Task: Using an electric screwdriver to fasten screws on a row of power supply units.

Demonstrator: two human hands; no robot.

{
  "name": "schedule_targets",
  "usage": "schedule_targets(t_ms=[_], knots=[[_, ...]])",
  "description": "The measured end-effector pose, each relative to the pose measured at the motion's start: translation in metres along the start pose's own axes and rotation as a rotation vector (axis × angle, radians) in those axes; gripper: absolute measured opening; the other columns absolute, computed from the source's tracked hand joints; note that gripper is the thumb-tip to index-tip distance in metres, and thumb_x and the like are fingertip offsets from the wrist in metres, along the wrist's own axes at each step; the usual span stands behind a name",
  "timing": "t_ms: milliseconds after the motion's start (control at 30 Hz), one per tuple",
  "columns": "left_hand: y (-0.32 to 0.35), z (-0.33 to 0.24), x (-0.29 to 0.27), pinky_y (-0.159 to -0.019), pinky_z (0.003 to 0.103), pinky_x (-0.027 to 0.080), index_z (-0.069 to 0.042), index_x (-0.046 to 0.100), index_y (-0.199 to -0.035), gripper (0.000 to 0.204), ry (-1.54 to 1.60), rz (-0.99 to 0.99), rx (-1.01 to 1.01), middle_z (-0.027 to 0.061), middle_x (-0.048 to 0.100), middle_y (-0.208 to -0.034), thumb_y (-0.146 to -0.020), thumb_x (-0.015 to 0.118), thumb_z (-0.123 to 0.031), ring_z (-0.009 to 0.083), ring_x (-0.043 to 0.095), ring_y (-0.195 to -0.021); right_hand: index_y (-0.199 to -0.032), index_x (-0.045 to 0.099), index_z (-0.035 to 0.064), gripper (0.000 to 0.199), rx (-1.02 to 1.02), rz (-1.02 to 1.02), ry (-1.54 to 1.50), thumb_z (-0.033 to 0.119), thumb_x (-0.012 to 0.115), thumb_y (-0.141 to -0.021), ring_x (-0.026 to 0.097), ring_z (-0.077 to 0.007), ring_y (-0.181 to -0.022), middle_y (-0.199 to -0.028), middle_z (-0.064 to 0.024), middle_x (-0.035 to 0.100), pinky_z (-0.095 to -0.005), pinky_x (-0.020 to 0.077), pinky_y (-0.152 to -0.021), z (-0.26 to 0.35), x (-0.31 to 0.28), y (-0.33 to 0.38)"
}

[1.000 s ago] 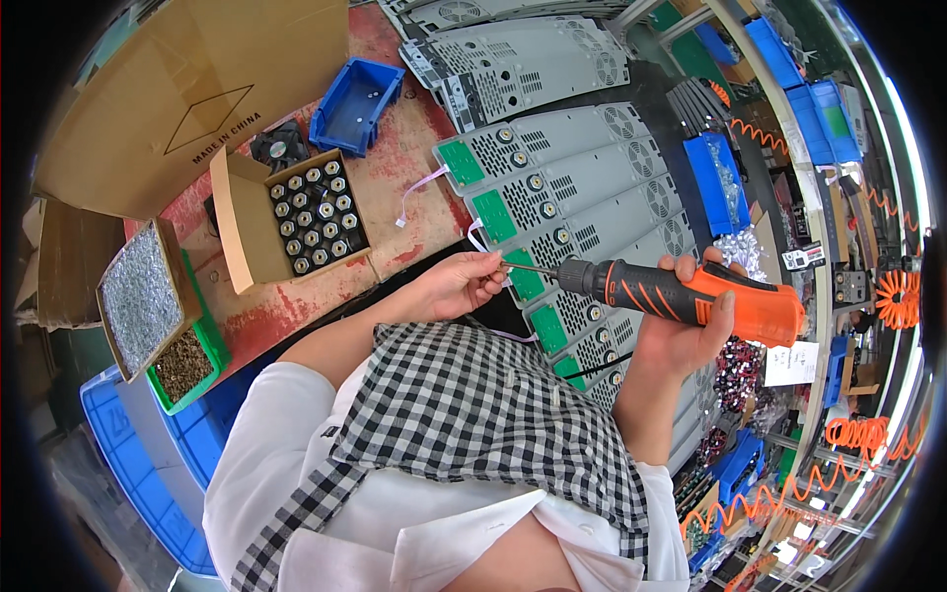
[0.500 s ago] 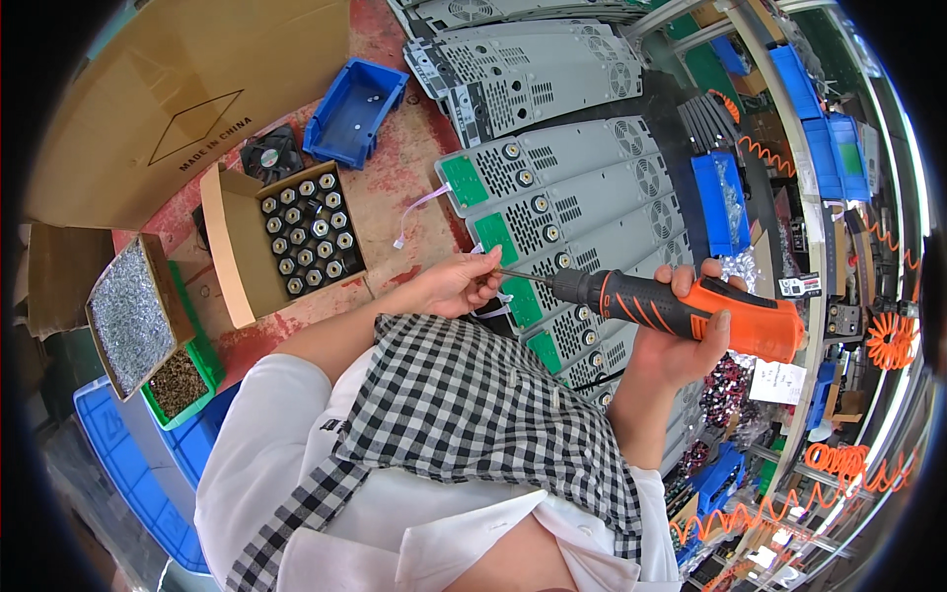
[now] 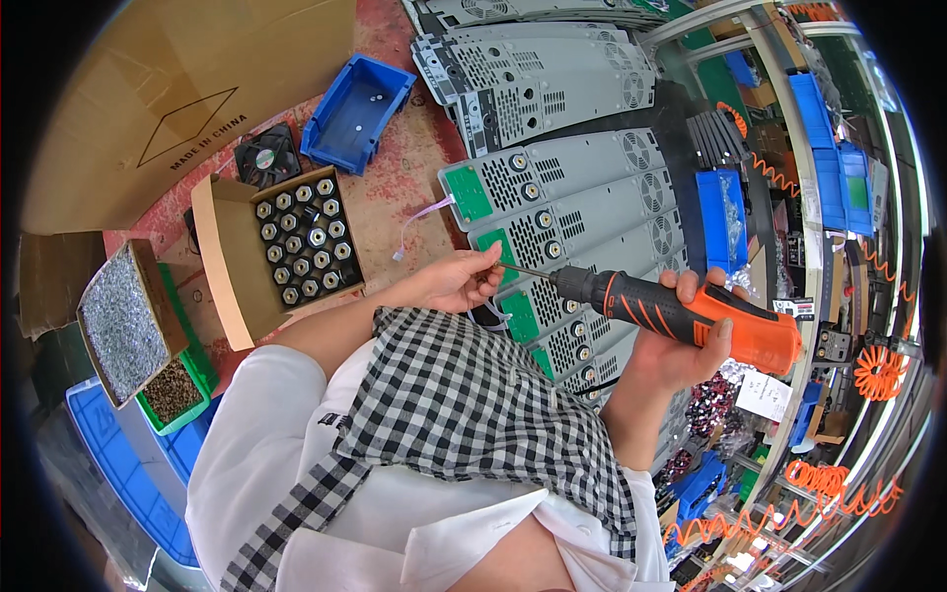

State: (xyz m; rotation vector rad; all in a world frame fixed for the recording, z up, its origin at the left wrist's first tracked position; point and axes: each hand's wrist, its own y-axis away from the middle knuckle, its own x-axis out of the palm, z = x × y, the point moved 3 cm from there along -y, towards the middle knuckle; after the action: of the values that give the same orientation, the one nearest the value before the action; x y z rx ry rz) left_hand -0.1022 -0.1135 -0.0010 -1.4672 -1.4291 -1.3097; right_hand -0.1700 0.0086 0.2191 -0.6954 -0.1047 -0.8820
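My right hand (image 3: 681, 345) is wrapped round an orange and black cordless screwdriver (image 3: 656, 311), held level above grey metal panels (image 3: 592, 163) with its long bit pointing left. At the bit's tip, the thumb and fingers of my left hand (image 3: 459, 281) are pinched together; whatever is between them is too small to make out. Below the hands, the panels lie side by side, with vent holes, fan grilles and round metal connectors. Green circuit boards (image 3: 469, 191) sit at their left ends. A white-plugged cable (image 3: 424, 211) trails from one board.
Left of the panels stand an open carton (image 3: 225, 266) of black parts with metal nuts, a blue bin (image 3: 357, 113) and a black fan (image 3: 266, 156). Farther left are a box of small silvery parts (image 3: 123, 326) and a green tray (image 3: 178, 395). Shelving with blue bins (image 3: 722, 219) lines the right.
The view has shifted slightly, so the panels appear a little lower and farther right. Both hands and the screwdriver keep almost the same pose, bit tip still at my left fingertips.
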Motion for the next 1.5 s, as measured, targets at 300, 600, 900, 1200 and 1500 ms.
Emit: schedule_targets(t_ms=[300, 600, 900, 1200, 1500], knots=[[0.004, -0.017, 0.002, -0.040, 0.016, 0.030, -0.005, 0.047, -0.073, 0.035, -0.117, -0.022, 0.022, 0.0004, 0.047, -0.061, -0.080, 0.050, -0.039, 0.0060, 0.039, -0.050, -0.103, 0.042, 0.0167, 0.038, -0.002, 0.019, 0.043, 0.022, 0.057, -0.069, 0.048, -0.0169, -0.071, -0.093, -0.0065, 0.050, -0.0387, 0.0378, -0.072, -0.004, 0.012, -0.007], [0.005, -0.015, -0.011, -0.041, 0.018, 0.032, -0.007, 0.049, -0.072, 0.042, -0.343, -0.325, 0.099, 0.0002, 0.046, -0.056, -0.082, 0.041, -0.047, 0.0073, 0.042, -0.048, -0.104, 0.039, 0.0111, 0.039, -0.032, 0.097, 0.152, 0.016, 0.054, -0.068, 0.050, -0.0204, -0.071, -0.094, -0.0121, 0.050, -0.0388, 0.0399, -0.070, -0.027, 0.019, -0.011], [-0.006, -0.001, -0.036, -0.038, 0.018, 0.032, -0.003, 0.049, -0.083, 0.044, -0.780, -0.470, 0.132, 0.0014, 0.046, -0.056, -0.084, 0.039, -0.046, 0.0075, 0.043, -0.046, -0.102, 0.038, 0.0045, 0.038, -0.011, -0.035, 0.229, 0.010, 0.054, -0.068, 0.052, -0.0219, -0.070, -0.094, -0.0155, 0.048, -0.0368, 0.0435, -0.069, -0.046, -0.004, -0.024], [-0.016, 0.007, -0.043, -0.038, 0.018, 0.032, -0.004, 0.048, -0.082, 0.039, -0.754, -0.379, 0.161, 0.0006, 0.046, -0.057, -0.085, 0.039, -0.042, 0.0066, 0.043, -0.047, -0.102, 0.037, 0.0028, 0.039, -0.008, -0.016, 0.241, 0.009, 0.055, -0.068, 0.053, -0.0220, -0.069, -0.093, -0.0164, 0.048, -0.0361, 0.0439, -0.068, -0.047, -0.002, -0.024], [-0.018, 0.011, -0.050, -0.038, 0.020, 0.031, -0.006, 0.047, -0.075, 0.035, -0.665, -0.349, 0.218, 0.0006, 0.045, -0.055, -0.086, 0.040, -0.039, 0.0075, 0.040, -0.044, -0.098, 0.039, 0.0022, 0.032, -0.019, 0.285, 0.303, 0.007, 0.052, -0.070, 0.050, -0.0217, -0.069, -0.088, -0.0145, 0.049, -0.0358, 0.0409, -0.066, -0.062, 0.023, -0.025]])
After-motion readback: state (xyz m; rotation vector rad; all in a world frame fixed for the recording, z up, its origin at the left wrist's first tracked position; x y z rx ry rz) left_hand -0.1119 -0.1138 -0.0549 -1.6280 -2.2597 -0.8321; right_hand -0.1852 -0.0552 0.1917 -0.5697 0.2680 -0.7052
